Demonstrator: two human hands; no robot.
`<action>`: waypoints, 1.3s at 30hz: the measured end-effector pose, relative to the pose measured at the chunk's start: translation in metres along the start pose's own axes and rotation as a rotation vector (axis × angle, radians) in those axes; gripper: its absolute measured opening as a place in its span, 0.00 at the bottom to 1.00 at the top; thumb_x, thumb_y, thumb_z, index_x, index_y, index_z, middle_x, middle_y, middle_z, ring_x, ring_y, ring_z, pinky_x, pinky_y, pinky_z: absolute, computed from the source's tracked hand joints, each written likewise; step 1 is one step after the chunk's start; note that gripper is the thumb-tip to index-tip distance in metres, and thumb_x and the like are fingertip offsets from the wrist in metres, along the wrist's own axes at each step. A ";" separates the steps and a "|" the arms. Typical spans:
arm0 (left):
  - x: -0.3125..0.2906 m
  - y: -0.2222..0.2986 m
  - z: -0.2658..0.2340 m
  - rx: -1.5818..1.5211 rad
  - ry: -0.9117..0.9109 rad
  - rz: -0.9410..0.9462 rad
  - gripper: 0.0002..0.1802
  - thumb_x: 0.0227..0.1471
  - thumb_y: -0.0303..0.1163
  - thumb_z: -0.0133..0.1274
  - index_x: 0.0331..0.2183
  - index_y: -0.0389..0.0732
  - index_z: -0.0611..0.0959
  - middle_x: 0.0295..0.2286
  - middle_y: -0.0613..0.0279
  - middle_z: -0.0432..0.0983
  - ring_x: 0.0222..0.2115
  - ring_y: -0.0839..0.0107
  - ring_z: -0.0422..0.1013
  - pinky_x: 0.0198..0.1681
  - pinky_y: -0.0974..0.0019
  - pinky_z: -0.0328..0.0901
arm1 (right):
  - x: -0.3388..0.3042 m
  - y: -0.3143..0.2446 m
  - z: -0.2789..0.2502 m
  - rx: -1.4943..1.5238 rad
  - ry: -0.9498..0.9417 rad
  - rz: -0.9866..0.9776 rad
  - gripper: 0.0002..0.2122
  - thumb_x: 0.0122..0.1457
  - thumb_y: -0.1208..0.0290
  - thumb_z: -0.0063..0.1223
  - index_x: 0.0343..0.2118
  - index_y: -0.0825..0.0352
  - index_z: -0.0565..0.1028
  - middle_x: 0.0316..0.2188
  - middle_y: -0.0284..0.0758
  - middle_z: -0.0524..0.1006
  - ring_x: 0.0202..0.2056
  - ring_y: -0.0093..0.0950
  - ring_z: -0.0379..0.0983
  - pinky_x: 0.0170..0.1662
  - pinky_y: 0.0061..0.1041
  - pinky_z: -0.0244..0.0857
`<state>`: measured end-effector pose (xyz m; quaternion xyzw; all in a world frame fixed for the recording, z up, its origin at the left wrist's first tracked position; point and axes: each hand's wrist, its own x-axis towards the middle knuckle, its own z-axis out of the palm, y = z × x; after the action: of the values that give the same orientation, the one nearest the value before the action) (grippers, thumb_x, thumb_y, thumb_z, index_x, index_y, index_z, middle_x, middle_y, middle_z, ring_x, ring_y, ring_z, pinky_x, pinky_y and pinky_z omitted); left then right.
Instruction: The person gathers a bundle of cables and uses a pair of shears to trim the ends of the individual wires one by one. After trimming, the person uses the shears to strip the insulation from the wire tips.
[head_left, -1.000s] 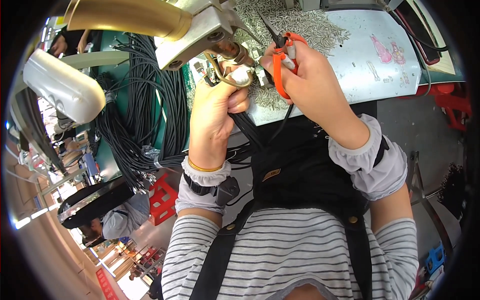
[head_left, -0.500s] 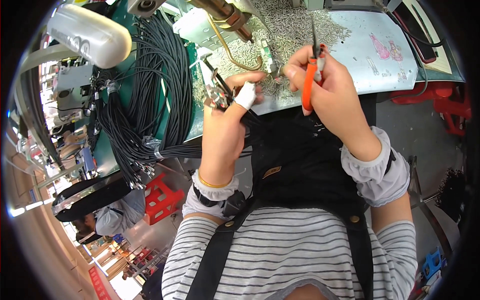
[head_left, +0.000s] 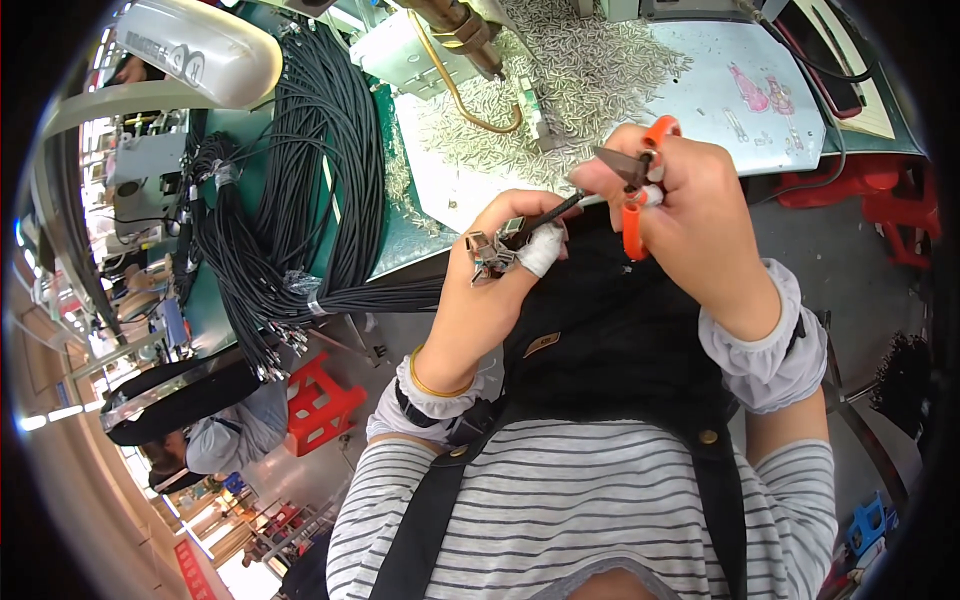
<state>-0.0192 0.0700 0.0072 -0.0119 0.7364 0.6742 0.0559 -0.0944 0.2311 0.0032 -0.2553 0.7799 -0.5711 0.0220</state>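
Observation:
Black cables with small metal connectors at their ends are gripped in my left hand, which has white tape round its thumb. One black cable end runs from that hand toward the fingertips of the other. My right hand is closed round orange-handled scissors, their dark blades pointing left above the cable. The thumb and index finger of this hand meet near the cable's tip, and the fingers partly hide it. Both hands are over the black apron, just in front of the table edge.
Many small metal pins lie heaped on the metal plate, under a machine head. A large bundle of black cables covers the green table at left. A white lamp hangs at upper left. Red stools stand below.
Both hands have drawn back from the pin heap toward my body. The scissors have turned from pointing up to pointing left, and a cable end now shows between the hands.

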 end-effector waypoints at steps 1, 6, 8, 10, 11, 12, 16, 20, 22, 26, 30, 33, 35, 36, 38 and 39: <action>0.001 -0.001 -0.001 0.009 -0.001 0.043 0.14 0.47 0.19 0.46 0.39 0.34 0.73 0.32 0.64 0.70 0.33 0.76 0.66 0.39 0.75 0.59 | 0.000 0.001 0.000 -0.026 -0.015 -0.051 0.05 0.51 0.77 0.51 0.22 0.71 0.72 0.15 0.29 0.68 0.15 0.15 0.62 0.18 0.13 0.53; 0.004 0.002 0.001 0.295 -0.094 0.169 0.12 0.47 0.20 0.46 0.38 0.34 0.73 0.31 0.62 0.70 0.33 0.75 0.66 0.39 0.74 0.59 | 0.002 0.003 -0.009 0.126 0.056 -0.039 0.07 0.51 0.76 0.51 0.20 0.71 0.71 0.13 0.27 0.67 0.14 0.14 0.60 0.18 0.13 0.52; 0.002 -0.001 -0.005 -0.062 -0.019 0.020 0.11 0.48 0.20 0.45 0.38 0.33 0.74 0.31 0.61 0.71 0.31 0.75 0.67 0.39 0.73 0.60 | 0.002 0.002 -0.019 0.232 0.105 0.016 0.07 0.51 0.76 0.51 0.20 0.71 0.70 0.13 0.27 0.67 0.14 0.14 0.60 0.18 0.13 0.52; 0.001 -0.001 -0.007 -0.238 0.023 -0.054 0.11 0.49 0.21 0.44 0.37 0.33 0.74 0.31 0.60 0.71 0.31 0.74 0.67 0.39 0.73 0.60 | 0.000 0.004 -0.034 0.018 0.010 -0.007 0.06 0.51 0.76 0.51 0.20 0.71 0.71 0.13 0.27 0.67 0.15 0.14 0.60 0.18 0.13 0.52; 0.002 -0.001 -0.005 -0.289 0.069 -0.047 0.10 0.49 0.21 0.44 0.37 0.33 0.74 0.30 0.60 0.72 0.31 0.74 0.67 0.39 0.73 0.60 | -0.002 0.004 -0.038 -0.092 -0.036 -0.016 0.06 0.51 0.76 0.51 0.20 0.71 0.71 0.14 0.27 0.67 0.15 0.14 0.60 0.18 0.13 0.52; 0.004 -0.001 -0.004 -0.339 0.115 -0.041 0.10 0.50 0.21 0.43 0.37 0.33 0.74 0.30 0.60 0.72 0.30 0.74 0.67 0.38 0.72 0.61 | -0.003 0.004 -0.038 -0.093 -0.036 -0.015 0.06 0.51 0.76 0.51 0.20 0.71 0.71 0.14 0.27 0.67 0.15 0.14 0.60 0.18 0.13 0.52; 0.002 0.000 0.003 -0.266 -0.065 -0.041 0.09 0.50 0.21 0.43 0.36 0.33 0.74 0.31 0.60 0.72 0.29 0.74 0.68 0.37 0.72 0.62 | -0.011 0.004 -0.028 0.072 -0.164 -0.014 0.06 0.51 0.76 0.51 0.20 0.71 0.69 0.14 0.28 0.67 0.15 0.14 0.59 0.18 0.13 0.53; 0.007 0.008 0.004 -0.224 -0.134 -0.134 0.08 0.50 0.21 0.45 0.35 0.33 0.73 0.29 0.61 0.72 0.28 0.75 0.68 0.33 0.74 0.63 | -0.008 0.007 -0.010 0.141 -0.103 -0.118 0.05 0.50 0.76 0.52 0.23 0.71 0.69 0.16 0.28 0.67 0.15 0.15 0.59 0.19 0.14 0.53; 0.008 0.009 0.004 -0.234 -0.108 -0.180 0.07 0.50 0.22 0.45 0.34 0.33 0.73 0.28 0.61 0.72 0.27 0.76 0.68 0.32 0.75 0.63 | -0.009 0.000 -0.013 0.266 -0.192 0.234 0.04 0.50 0.76 0.52 0.25 0.70 0.70 0.17 0.30 0.68 0.16 0.16 0.61 0.19 0.15 0.54; 0.010 0.001 0.006 -0.274 -0.077 -0.193 0.05 0.48 0.21 0.47 0.32 0.34 0.73 0.25 0.63 0.71 0.25 0.79 0.67 0.28 0.78 0.62 | -0.015 0.010 -0.004 0.261 -0.171 0.153 0.05 0.49 0.77 0.53 0.28 0.70 0.70 0.18 0.31 0.69 0.18 0.17 0.65 0.19 0.16 0.56; 0.011 -0.003 -0.002 -0.582 -0.067 -0.301 0.05 0.47 0.20 0.49 0.31 0.34 0.73 0.24 0.65 0.70 0.24 0.81 0.66 0.27 0.80 0.61 | -0.016 0.012 -0.002 -0.157 -0.011 -0.263 0.07 0.47 0.78 0.54 0.30 0.70 0.71 0.19 0.31 0.70 0.19 0.17 0.67 0.19 0.17 0.58; 0.008 -0.010 -0.001 -0.444 0.120 -0.154 0.09 0.43 0.18 0.51 0.31 0.34 0.73 0.25 0.66 0.70 0.24 0.83 0.65 0.27 0.81 0.60 | -0.019 0.012 0.002 -0.305 0.083 -0.434 0.07 0.47 0.80 0.54 0.31 0.70 0.72 0.20 0.31 0.71 0.19 0.17 0.67 0.19 0.17 0.59; 0.007 -0.009 0.003 -0.324 0.150 -0.088 0.09 0.42 0.17 0.51 0.31 0.34 0.73 0.25 0.66 0.70 0.25 0.84 0.65 0.27 0.81 0.60 | -0.024 0.013 0.007 -0.215 0.142 -0.487 0.08 0.47 0.80 0.53 0.32 0.70 0.72 0.21 0.32 0.72 0.18 0.17 0.67 0.18 0.16 0.59; 0.006 -0.008 0.005 -0.206 0.179 -0.023 0.10 0.41 0.17 0.52 0.31 0.34 0.73 0.25 0.67 0.70 0.25 0.84 0.65 0.27 0.81 0.60 | -0.027 0.014 0.010 -0.216 0.143 -0.485 0.08 0.47 0.80 0.53 0.32 0.70 0.72 0.21 0.32 0.72 0.18 0.17 0.67 0.18 0.16 0.59; 0.007 -0.006 0.009 -0.087 0.206 0.042 0.10 0.40 0.16 0.52 0.31 0.34 0.73 0.25 0.67 0.70 0.25 0.84 0.65 0.27 0.81 0.60 | -0.032 0.014 0.017 0.059 0.101 -0.176 0.07 0.48 0.80 0.53 0.32 0.70 0.72 0.21 0.32 0.73 0.17 0.17 0.67 0.18 0.15 0.60; 0.007 -0.005 0.011 -0.101 0.230 0.037 0.10 0.40 0.16 0.52 0.30 0.34 0.74 0.25 0.67 0.70 0.26 0.84 0.65 0.28 0.81 0.60 | -0.033 0.013 0.020 0.196 0.080 -0.021 0.06 0.49 0.80 0.52 0.32 0.71 0.72 0.21 0.33 0.73 0.17 0.18 0.68 0.18 0.15 0.61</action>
<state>-0.0253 0.0813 0.0009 -0.0781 0.7033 0.7054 -0.0419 -0.0638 0.2304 -0.0244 -0.2370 0.7179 -0.6545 0.0097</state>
